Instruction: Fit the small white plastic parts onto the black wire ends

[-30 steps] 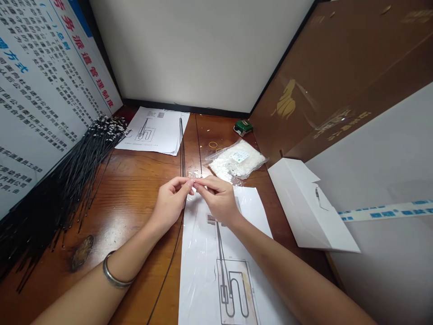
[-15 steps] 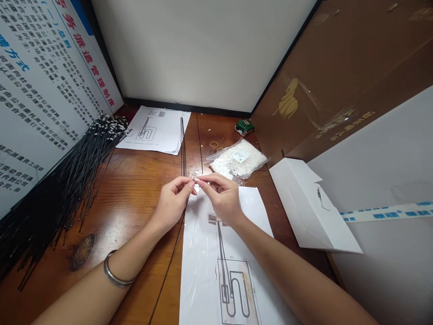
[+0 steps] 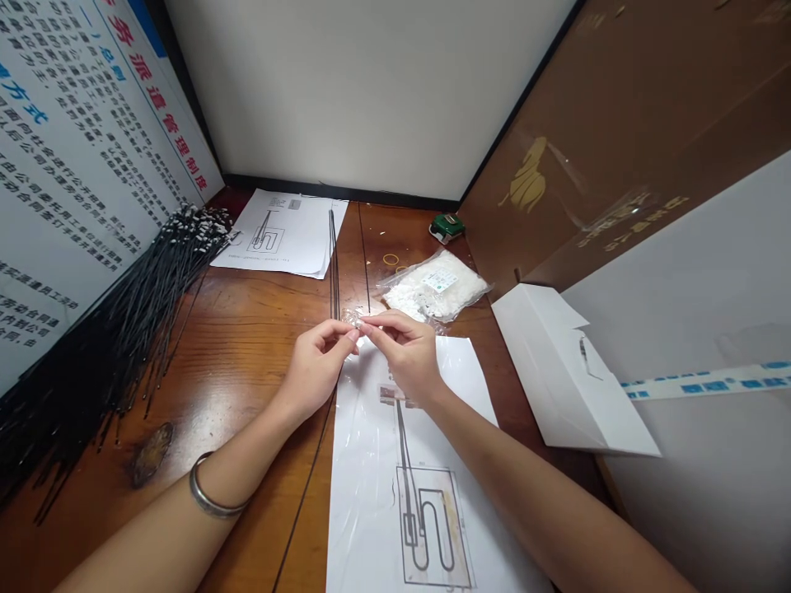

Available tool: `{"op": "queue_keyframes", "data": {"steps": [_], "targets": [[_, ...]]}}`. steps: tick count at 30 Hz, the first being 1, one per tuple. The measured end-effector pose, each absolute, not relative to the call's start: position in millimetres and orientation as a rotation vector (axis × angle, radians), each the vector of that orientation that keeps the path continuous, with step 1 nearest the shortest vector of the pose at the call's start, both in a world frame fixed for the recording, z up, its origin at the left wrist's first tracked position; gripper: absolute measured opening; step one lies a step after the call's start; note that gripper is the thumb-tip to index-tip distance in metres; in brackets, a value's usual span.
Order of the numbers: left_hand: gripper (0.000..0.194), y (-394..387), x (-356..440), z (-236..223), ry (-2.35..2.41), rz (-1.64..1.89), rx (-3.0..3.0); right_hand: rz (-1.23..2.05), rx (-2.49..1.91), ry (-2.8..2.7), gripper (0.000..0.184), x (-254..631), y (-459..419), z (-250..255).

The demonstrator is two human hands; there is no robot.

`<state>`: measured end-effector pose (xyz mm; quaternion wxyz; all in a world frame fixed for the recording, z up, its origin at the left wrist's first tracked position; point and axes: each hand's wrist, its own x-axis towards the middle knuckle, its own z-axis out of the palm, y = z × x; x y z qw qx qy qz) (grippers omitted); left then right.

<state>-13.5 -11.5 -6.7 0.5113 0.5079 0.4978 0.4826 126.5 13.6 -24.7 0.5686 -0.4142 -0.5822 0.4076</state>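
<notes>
My left hand [image 3: 318, 362] and my right hand [image 3: 409, 350] meet fingertip to fingertip above the top of a printed sheet. Both are closed in a pinch around something tiny and pale, mostly hidden by the fingers. Just behind the fingertips lies a small clear plastic bag [image 3: 351, 316]. Several thin black cables [image 3: 334, 263] run from the back of the table toward my left hand; whether it holds them cannot be seen. Beneath my hands, the plastic-covered sheet [image 3: 364, 494] shows a drawing of a looped cable.
A big bundle of black cables [image 3: 136, 321] with white ends lies at left. Further back are printed drawings [image 3: 297, 255], a green tape measure [image 3: 446, 227] and a bag of white parts [image 3: 454, 284]. At right, a folded white card [image 3: 556, 371] stands near a brown carton [image 3: 556, 165].
Both hands stay pinched together in nearly the same place, with only slight finger movement. The whole view has shifted a little.
</notes>
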Motion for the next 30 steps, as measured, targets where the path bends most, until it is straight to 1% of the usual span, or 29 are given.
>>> {"op": "queue_keyframes", "data": {"steps": [17,30], "targets": [[0.024,-11.7,-12.7,-1.6,1.204,1.147,1.215,1.160,-0.960,-1.330,0.003,129.1,15.1,-24.4],[0.022,-12.0,-12.0,-1.9,1.207,1.151,1.216,1.119,-0.949,-1.362,0.005,129.9,15.8,-26.4]]}}
